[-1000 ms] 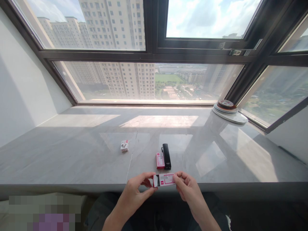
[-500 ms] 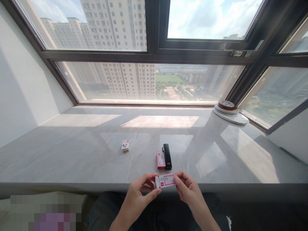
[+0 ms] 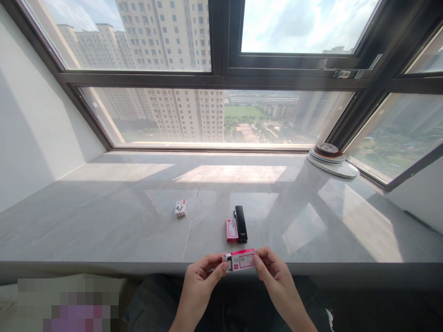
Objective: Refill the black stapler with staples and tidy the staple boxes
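A small pink-and-white cardboard box is held up just over the front edge of the sill. My left hand pinches its left end between thumb and forefinger, where a flap stands out and a dark gap shows; what lies inside is too small to make out. At the other end my right hand grips the box with thumb and fingers. Just beyond the hands, a similar pink-and-white box lies on the sill, close beside a black stapler.
Farther left on the grey marble sill sits a small white box with a dark print. A stack of round plates or mats stands in the right back corner. Dark-framed windows rise behind.
The held box has tilted, so its pink upper side now shows. Its left end has come open, with my left thumb and forefinger now pinching there. The things on the sill stay put.
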The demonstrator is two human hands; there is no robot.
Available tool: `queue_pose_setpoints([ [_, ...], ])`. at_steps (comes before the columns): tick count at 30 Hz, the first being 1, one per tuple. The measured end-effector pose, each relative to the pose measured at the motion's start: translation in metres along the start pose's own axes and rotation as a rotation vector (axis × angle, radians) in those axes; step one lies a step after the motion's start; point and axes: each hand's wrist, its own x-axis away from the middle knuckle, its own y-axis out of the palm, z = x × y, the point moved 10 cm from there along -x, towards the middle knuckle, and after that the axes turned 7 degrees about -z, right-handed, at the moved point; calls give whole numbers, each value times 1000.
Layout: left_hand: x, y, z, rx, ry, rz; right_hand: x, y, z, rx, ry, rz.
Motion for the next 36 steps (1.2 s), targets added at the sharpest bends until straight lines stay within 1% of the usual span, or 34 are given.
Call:
queue_pose_setpoints([
  [4, 1, 2, 3, 74, -20, -12, -1, 0, 2, -32, 9, -11],
  [8, 1, 2, 6, 97, -10, -19, 0, 0, 0, -35, 2, -4],
  [12, 2, 3, 3, 90, -5, -35, 1, 3, -3, -14, -4, -7],
  [17, 4, 3, -2, 112, -8, -27, 4, 2, -3, 48, -12, 12],
  [23, 6, 4, -8, 76, 4, -24, 6, 4, -4, 113, -24, 0],
  [28, 3, 8, -13, 154, 6, -37, 3, 11, 2, -14, -5, -31],
  [32, 3, 9, -13, 199, -29, -27, 3, 17, 11, -150, 19, -46],
  [36, 6, 10, -16, 171, -56, -32, 4, 23, 13, -181, 34, -67],
])
